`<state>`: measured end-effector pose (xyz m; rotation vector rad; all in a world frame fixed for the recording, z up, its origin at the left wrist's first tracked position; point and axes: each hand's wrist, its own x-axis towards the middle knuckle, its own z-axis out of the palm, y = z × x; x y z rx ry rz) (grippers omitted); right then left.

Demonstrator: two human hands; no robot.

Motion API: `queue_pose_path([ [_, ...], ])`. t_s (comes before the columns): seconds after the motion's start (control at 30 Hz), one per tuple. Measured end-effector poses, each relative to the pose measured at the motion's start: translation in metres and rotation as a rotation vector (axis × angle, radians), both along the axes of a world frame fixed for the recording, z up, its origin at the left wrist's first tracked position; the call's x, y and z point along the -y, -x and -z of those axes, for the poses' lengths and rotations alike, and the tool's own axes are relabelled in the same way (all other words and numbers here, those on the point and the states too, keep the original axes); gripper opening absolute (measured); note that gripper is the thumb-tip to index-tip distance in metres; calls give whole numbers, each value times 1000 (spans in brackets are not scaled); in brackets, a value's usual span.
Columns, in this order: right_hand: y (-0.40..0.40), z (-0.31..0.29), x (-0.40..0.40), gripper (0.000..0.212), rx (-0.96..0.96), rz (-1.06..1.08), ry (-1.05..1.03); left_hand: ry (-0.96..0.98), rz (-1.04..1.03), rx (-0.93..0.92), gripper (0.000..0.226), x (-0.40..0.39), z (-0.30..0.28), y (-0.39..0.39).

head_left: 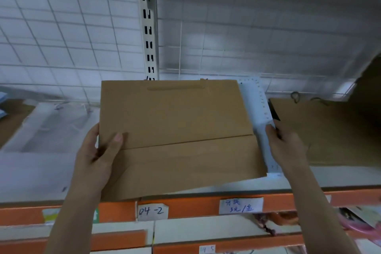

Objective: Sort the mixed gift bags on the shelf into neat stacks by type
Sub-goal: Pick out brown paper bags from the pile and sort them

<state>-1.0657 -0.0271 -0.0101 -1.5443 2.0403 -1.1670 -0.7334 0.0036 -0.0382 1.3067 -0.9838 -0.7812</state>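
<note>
Midway through the sort, by the look of it. Flat brown kraft bag (177, 130) held in both hands above the front edge of the shelf (309, 179), folded bottom flap toward the viewer, top edge toward the wire grid back panel (61, 27). Left hand (99, 154) gripping the bag's left edge, thumb on the face, fingers curled under and out of sight. Right hand (286, 142) at the right side, fingers narrow and pinching a pale blue dotted bag (257, 113) lying just beneath the brown one and poking out along its right edge; hard to tell whether both bags are caught in that pinch.

Already in place, apparently: a stack of brown bags (329, 130) with cord handles lying flat on the right of the shelf, and clear or whitish bags (51, 126) on the left, blurred. Two different types held together, so separation not yet done. Left to do, judging from this: part the blue from the brown, lay the brown on the right-hand stack, find or start a spot for the blue. Handwritten labels (152, 211) on the orange shelf lip (195, 206).
</note>
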Motion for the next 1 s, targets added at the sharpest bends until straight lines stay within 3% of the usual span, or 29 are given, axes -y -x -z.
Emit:
queue_pose_path([
  [0.2, 10, 20, 24, 34, -242, 113, -88, -17, 5, -43, 35, 15, -1, 2],
  [0.3, 12, 21, 30, 30, -256, 137, -51, -19, 33, -34, 40, 24, -3, 10],
  [0.6, 42, 9, 43, 28, -205, -14, -200, -39, 64, -13, 32, 39, -10, 47],
  [0.9, 158, 7, 57, 30, -311, 15, -38, -27, 50, -57, 29, 59, -20, 156],
  [1.0, 215, 7, 55, 21, -292, 15, -12, -25, 80, -37, 24, 67, -25, 215],
])
